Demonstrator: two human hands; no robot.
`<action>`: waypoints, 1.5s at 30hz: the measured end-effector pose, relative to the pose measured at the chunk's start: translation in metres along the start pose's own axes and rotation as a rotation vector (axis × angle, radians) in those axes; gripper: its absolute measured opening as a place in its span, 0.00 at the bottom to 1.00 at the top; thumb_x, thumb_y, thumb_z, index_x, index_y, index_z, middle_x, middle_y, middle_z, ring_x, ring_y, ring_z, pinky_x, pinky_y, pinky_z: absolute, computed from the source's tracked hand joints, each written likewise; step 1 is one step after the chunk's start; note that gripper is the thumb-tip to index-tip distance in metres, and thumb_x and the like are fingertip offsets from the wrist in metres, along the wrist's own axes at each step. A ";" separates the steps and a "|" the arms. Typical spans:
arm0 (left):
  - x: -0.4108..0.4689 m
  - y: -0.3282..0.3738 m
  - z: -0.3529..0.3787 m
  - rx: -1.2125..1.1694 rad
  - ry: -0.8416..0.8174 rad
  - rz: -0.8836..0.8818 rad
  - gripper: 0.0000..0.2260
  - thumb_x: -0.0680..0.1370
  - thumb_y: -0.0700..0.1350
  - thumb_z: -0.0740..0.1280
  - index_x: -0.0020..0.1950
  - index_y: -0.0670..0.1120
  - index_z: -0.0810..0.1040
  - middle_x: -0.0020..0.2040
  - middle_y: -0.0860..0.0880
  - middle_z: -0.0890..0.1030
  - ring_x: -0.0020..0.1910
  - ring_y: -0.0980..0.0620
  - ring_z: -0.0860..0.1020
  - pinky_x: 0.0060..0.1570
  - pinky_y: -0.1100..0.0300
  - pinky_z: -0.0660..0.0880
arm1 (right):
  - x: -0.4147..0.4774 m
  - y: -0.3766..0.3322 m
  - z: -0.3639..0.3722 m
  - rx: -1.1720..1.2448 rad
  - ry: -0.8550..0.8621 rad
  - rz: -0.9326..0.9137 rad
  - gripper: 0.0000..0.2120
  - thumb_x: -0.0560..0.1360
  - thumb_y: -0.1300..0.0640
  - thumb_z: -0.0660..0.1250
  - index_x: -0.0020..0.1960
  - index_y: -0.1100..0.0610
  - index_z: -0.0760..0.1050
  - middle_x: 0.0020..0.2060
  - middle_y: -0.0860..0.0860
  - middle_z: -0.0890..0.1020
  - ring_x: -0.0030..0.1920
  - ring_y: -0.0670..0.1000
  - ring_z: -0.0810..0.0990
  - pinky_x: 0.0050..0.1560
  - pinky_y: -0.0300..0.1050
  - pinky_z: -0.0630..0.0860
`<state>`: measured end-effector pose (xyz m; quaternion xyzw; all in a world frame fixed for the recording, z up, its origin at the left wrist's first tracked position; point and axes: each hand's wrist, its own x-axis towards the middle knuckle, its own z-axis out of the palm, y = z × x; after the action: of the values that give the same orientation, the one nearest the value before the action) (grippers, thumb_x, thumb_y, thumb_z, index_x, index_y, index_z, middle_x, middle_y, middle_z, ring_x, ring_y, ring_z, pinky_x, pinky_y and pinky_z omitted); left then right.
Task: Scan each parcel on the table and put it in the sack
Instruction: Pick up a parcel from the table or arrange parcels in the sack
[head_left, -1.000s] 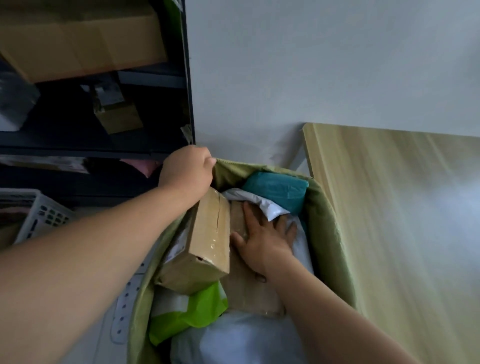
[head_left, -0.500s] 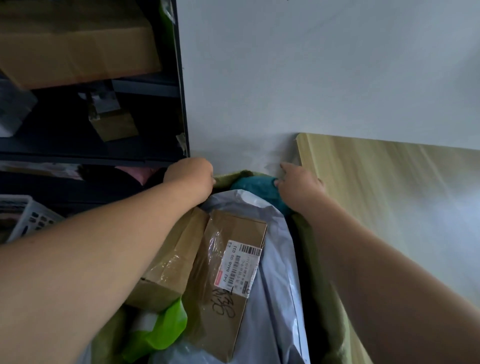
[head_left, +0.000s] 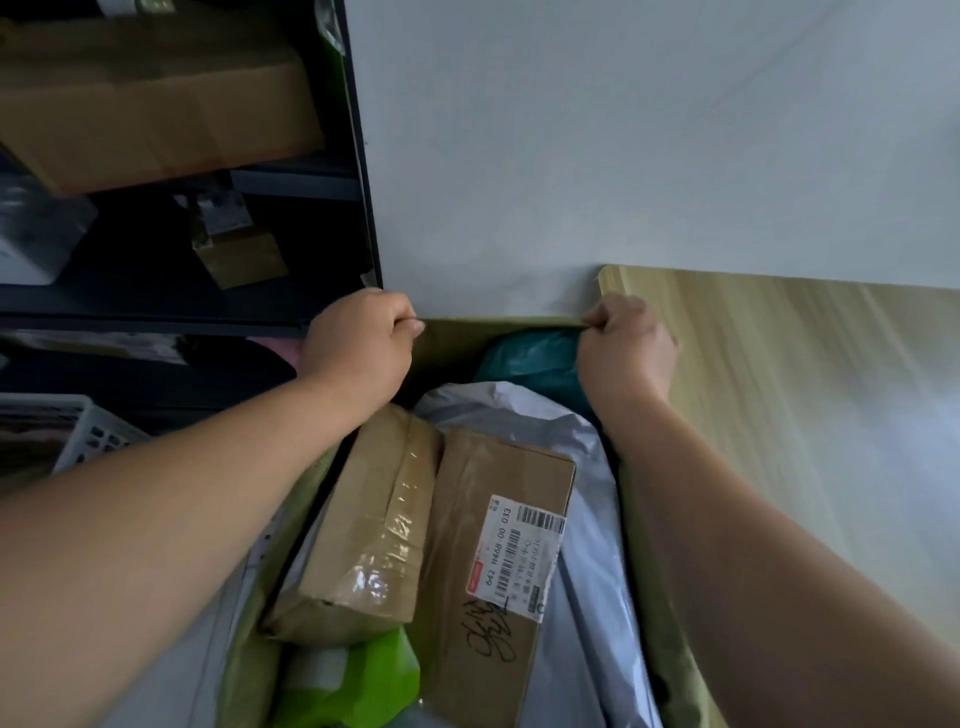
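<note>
Nearest me, at six o'clock, a bright green mailer (head_left: 353, 675) lies low in the sack, touching the near end of a tape-wrapped cardboard box (head_left: 363, 525) that slants away toward twelve o'clock. Against that box's three o'clock side sits a flatter labelled box (head_left: 467, 519) with a barcode sticker and black marker scrawl. Both rest on a grey plastic mailer (head_left: 587, 519) that fills the sack's right side. Beyond them, at twelve o'clock, a teal parcel (head_left: 530, 358) is tucked against the far wall of the olive sack (head_left: 452, 345). My left hand (head_left: 358, 343) is fisted on the far rim at eleven o'clock. My right hand (head_left: 626, 348) grips the same rim at one o'clock, with the fabric edge drawn straight between my hands. The pale wooden worktop (head_left: 805, 389) runs off toward three o'clock, just beside the sack. A dark shelf unit (head_left: 182, 322) holding cardboard boxes stands at ten o'clock, with a white slotted basket (head_left: 88, 436) at nine o'clock below it.
</note>
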<state>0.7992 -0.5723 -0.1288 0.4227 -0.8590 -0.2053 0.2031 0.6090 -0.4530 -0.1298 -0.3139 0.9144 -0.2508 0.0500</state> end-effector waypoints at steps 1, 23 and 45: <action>-0.002 0.002 -0.002 -0.002 0.016 0.001 0.08 0.79 0.45 0.64 0.42 0.44 0.80 0.42 0.49 0.76 0.41 0.49 0.74 0.39 0.56 0.67 | -0.003 -0.001 -0.002 -0.023 -0.011 -0.012 0.11 0.70 0.68 0.58 0.42 0.56 0.76 0.41 0.50 0.77 0.42 0.56 0.74 0.51 0.47 0.64; -0.145 -0.074 -0.049 0.170 -0.521 -0.485 0.29 0.76 0.66 0.55 0.61 0.44 0.73 0.57 0.43 0.78 0.53 0.41 0.77 0.46 0.54 0.74 | -0.236 -0.065 0.037 -0.208 -0.686 -0.363 0.36 0.76 0.31 0.55 0.79 0.37 0.45 0.81 0.48 0.42 0.79 0.61 0.35 0.75 0.68 0.40; -0.171 -0.078 -0.097 -0.030 -0.305 -0.208 0.05 0.78 0.46 0.60 0.45 0.46 0.71 0.41 0.48 0.75 0.37 0.49 0.73 0.34 0.56 0.67 | -0.232 -0.043 0.049 -0.332 -0.668 -0.202 0.35 0.80 0.39 0.58 0.80 0.40 0.42 0.81 0.49 0.41 0.79 0.62 0.38 0.75 0.71 0.45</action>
<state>0.9960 -0.4950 -0.1191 0.4702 -0.8283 -0.2997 0.0544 0.8300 -0.3639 -0.1666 -0.4708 0.8402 0.0130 0.2687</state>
